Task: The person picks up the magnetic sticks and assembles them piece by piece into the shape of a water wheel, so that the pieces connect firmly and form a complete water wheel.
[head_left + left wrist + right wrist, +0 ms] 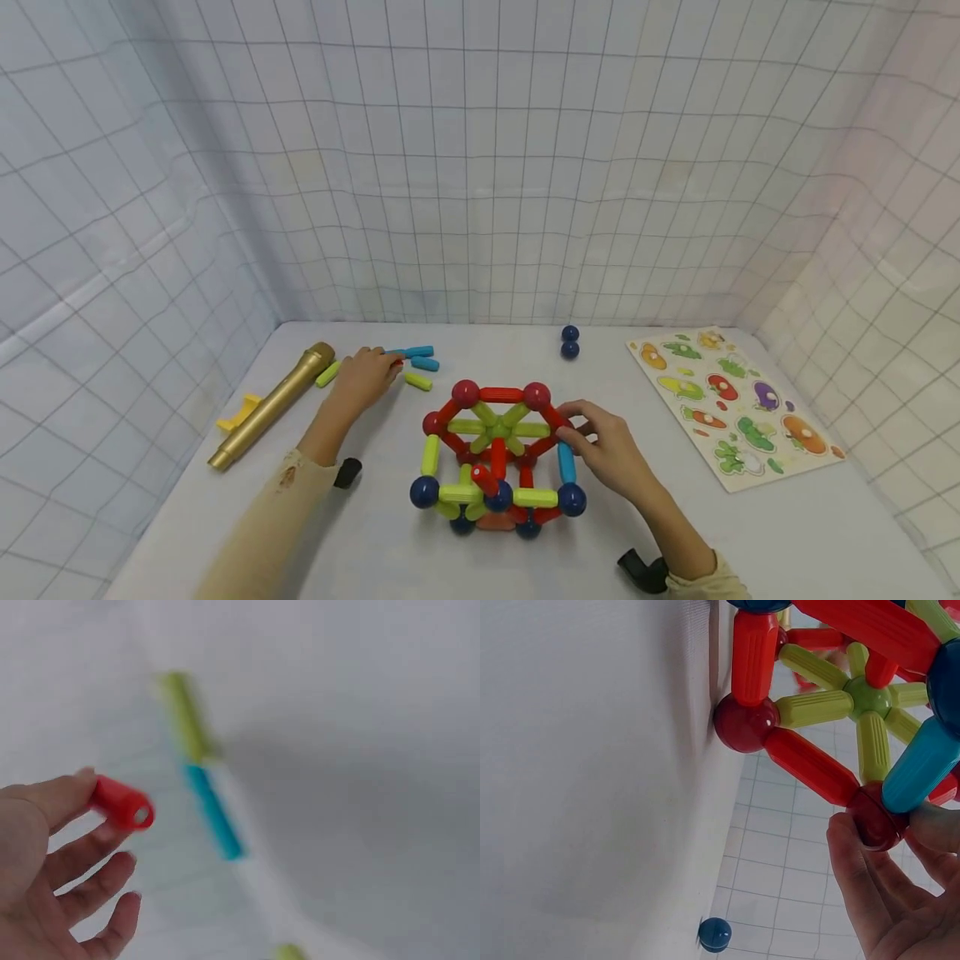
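Note:
A frame of magnetic rods and balls (501,395) stands on the table in front of me, built of red, lime and blue rods joined by dark red, navy and green balls. My right hand (611,450) is at its right side, and in the right wrist view its fingers and thumb grip a dark red ball (875,817) where a blue rod (922,765) meets it. At the back left, my left hand (363,375) pinches a short red magnetic rod (120,802) between thumb and forefinger. Its other fingers are loosely bent.
Blue rods (425,364) and lime rods (417,381) lie around the left hand. A gold tube (273,404) and a yellow piece (242,412) are at the left. Two navy balls (570,350) sit at the back, and a vegetable puzzle board (738,408) lies at the right.

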Action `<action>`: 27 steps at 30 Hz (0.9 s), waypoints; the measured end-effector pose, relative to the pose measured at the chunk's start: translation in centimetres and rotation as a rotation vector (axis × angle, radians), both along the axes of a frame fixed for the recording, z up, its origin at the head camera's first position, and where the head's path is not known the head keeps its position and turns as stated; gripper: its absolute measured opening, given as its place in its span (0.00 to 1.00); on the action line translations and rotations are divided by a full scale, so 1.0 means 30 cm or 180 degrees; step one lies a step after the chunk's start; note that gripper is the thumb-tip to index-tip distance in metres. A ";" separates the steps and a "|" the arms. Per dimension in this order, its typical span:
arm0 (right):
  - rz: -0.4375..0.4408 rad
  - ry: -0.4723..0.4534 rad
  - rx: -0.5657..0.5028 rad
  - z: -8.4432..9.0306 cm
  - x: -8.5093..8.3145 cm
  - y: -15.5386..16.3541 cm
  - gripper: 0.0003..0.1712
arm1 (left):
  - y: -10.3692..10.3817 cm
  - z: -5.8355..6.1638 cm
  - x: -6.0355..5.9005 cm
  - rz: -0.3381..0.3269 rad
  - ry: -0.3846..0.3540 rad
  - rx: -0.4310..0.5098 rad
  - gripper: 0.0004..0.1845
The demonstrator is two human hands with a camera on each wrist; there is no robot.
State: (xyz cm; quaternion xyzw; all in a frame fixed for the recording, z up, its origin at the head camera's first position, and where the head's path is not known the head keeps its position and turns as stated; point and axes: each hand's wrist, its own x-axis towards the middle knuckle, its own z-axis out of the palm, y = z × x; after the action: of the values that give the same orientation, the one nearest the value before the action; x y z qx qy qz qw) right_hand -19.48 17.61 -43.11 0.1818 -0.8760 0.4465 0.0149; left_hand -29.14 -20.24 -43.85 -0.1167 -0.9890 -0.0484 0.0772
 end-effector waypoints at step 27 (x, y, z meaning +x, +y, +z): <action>0.0090 0.0098 -0.0044 -0.014 -0.010 0.005 0.16 | 0.467 0.188 0.489 -0.1702 0.0461 0.1226 0.15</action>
State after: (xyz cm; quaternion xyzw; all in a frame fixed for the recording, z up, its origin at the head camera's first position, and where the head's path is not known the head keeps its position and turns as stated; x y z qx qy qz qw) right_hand -19.78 17.75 -43.53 0.2010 -0.8699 0.4498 0.0234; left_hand -14.48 -6.23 -38.20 -0.3584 -0.8880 -0.2445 0.1524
